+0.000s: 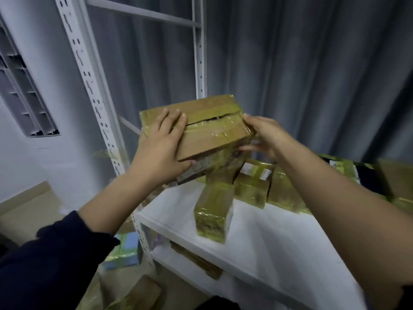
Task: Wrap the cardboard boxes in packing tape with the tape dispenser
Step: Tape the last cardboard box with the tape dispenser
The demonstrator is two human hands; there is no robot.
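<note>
Since box is held in air, both hands are busy. White rack (89, 90) at far left. Shelf (268, 231) below, with a row of taped boxes (252, 189) at far right and an upright taped box (212, 213) mid-shelf. Held cardboard box (214, 130) above shelf's left end, long axis left-right, top seam gaping. Left hand (161, 148) clamps left end, fingers on top, thumb at near edge. Right hand (266, 135) pinches right end. Box lies between hands, both equally near. Tape dispenser not in view.

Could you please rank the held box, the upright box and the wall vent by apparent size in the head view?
Largest to smallest:
held box, nearest the camera
vent, partly cut off
upright box
</note>
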